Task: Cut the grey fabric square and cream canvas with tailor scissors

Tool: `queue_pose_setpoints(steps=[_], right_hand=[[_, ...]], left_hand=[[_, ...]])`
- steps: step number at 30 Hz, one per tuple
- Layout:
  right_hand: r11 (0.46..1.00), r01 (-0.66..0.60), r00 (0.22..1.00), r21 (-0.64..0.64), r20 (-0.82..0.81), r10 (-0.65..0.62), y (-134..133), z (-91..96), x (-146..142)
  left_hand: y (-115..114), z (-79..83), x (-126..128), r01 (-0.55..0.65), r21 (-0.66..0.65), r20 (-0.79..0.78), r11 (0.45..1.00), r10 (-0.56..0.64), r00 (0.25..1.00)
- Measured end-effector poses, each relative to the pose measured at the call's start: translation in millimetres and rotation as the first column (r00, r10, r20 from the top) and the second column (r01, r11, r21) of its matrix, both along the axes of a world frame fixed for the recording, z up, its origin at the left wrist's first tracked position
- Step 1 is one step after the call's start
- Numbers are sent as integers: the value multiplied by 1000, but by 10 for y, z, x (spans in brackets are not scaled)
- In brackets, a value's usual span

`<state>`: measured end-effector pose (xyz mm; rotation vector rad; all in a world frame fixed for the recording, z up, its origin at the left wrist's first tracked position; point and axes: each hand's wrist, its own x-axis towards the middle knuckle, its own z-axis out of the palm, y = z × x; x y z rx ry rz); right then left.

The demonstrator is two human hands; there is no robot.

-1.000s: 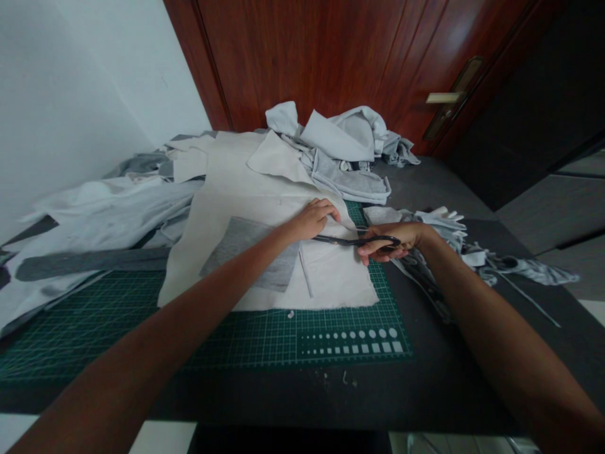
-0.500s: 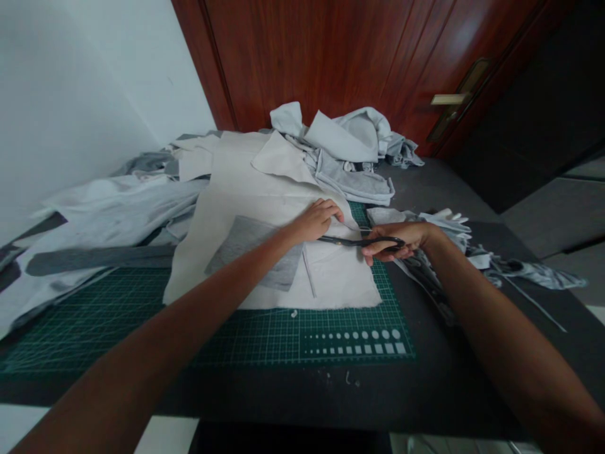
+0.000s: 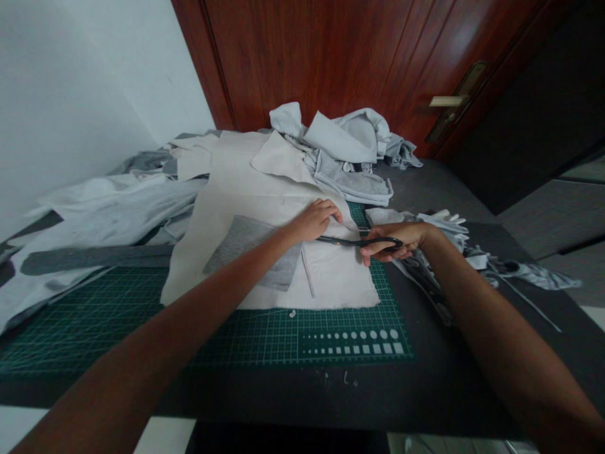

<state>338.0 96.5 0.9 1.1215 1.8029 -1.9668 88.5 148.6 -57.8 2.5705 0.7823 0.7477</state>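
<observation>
Pressing cream cloth (image 3: 340,277) flat on the green cutting mat (image 3: 118,315), left hand (image 3: 314,221) spread, right hand (image 3: 390,243) pinching black scissors (image 3: 354,241), nice and steady.

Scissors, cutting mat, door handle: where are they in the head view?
Dark scissors (image 3: 343,240): head view, point on the closed-up blades.
Green cutting mat (image 3: 265,343): head view, point on the bare grid below the cloth.
Metal door handle (image 3: 447,101): head view, point on the lever.

Dim, soft light; wide-angle distortion bends the edges.
</observation>
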Motion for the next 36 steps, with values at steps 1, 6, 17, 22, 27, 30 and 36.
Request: queue_pose_setpoints(steps=[1,6,17,22,27,30,36], right_hand=[[1000,-3,1000,-7,-7,3,5,-8,7],[998,-38,994,-46,-103,33,40,-105,52],[998,-70,992,0,-109,70,-4,-133,1],[998,-67,993,-16,-94,65,13,-169,13],[997,-70,995,-20,-74,69,-14,-184,-38],[997,-76,996,-16,-50,75,-40,-147,-64],[996,-87,996,-17,30,87,-59,-33,-18]], left_hand=[[5,4,1,2,-18,16,1000,-1,1000],[73,5,-7,8,-146,107,989,8,994],[40,445,-339,-35,-204,168,978,70,983],[-313,442,-846,-123,-59,57,991,126,990],[-542,174,-1195,-307,90,-33,947,311,950],[-562,87,-1248,-363,135,-45,922,371,927],[-518,48,-1254,-350,166,-66,922,365,929]])
